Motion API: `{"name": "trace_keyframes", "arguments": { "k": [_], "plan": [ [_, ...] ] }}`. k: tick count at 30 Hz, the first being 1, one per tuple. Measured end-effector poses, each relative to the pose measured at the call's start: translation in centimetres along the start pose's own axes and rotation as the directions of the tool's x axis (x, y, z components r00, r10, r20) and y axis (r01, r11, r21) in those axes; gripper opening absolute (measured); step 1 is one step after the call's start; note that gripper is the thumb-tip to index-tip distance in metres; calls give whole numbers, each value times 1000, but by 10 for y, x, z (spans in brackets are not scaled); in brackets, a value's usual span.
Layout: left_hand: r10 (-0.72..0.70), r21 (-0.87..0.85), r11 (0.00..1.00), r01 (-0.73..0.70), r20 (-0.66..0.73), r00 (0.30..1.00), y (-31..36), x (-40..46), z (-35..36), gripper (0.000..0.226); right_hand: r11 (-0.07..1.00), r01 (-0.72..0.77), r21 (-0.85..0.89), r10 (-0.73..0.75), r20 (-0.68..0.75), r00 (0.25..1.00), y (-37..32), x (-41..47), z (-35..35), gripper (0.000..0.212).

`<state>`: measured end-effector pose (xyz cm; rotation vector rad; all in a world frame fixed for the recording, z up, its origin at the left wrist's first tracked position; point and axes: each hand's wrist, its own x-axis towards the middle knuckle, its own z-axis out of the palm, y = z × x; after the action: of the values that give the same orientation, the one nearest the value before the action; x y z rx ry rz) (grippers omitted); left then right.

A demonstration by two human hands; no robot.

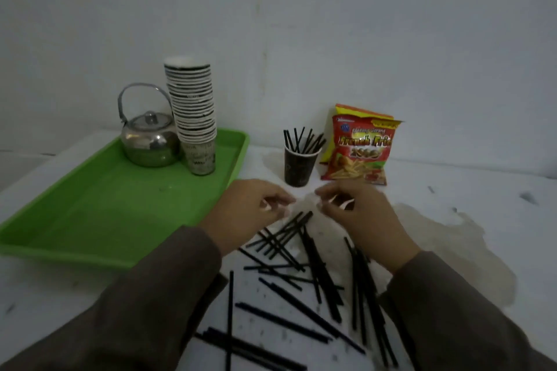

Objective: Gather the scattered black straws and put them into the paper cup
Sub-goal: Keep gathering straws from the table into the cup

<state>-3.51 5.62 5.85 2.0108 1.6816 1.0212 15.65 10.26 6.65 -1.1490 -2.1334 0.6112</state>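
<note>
Many black straws (pixel 304 277) lie scattered and crossed on the white table, between and below my forearms. A dark paper cup (pixel 297 169) stands upright farther back with several straws (pixel 303 140) sticking out of it. My left hand (pixel 251 214) hovers over the far end of the pile, fingers bent and slightly apart, and nothing shows in them. My right hand (pixel 360 215) is level with it on the right, fingers curled toward the thumb. A dark streak sits between those fingers; I cannot tell whether it is a straw or shadow.
A green tray (pixel 99 214) on the left holds a steel kettle (pixel 149 141) and a tall stack of paper cups (pixel 194 117). A red snack bag (pixel 360 150) leans on the wall right of the cup. A stain (pixel 452 250) marks the table at right.
</note>
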Motion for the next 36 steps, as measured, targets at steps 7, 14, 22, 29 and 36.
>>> {"name": "trace_keyframes", "arguments": {
  "k": [7, 14, 22, 29, 36],
  "plan": [
    [25, 73, 997, -41, 217, 976, 6, -87, 11, 14, 982, 121, -144, -86, 228, 970, -10, -84, 18, 13],
    [-1, 36, 999, -16, 432, 902, 9, -116, 9, 27, 919, 178, -352, -83, 269, 960, -14, -112, 53, 44],
    [3, 148, 985, -92, 513, 858, 8, -117, 18, 23, 935, 61, -348, 6, 188, 982, -12, -112, 68, 37],
    [58, 173, 973, -151, 451, 891, 11, -120, 24, 12, 908, 99, -406, -28, 179, 983, -8, -114, 69, 24],
    [150, 190, 950, -249, 423, 894, 14, -122, 32, 11, 879, 163, -448, -89, 182, 979, -10, -114, 64, 23]
  ]
}}
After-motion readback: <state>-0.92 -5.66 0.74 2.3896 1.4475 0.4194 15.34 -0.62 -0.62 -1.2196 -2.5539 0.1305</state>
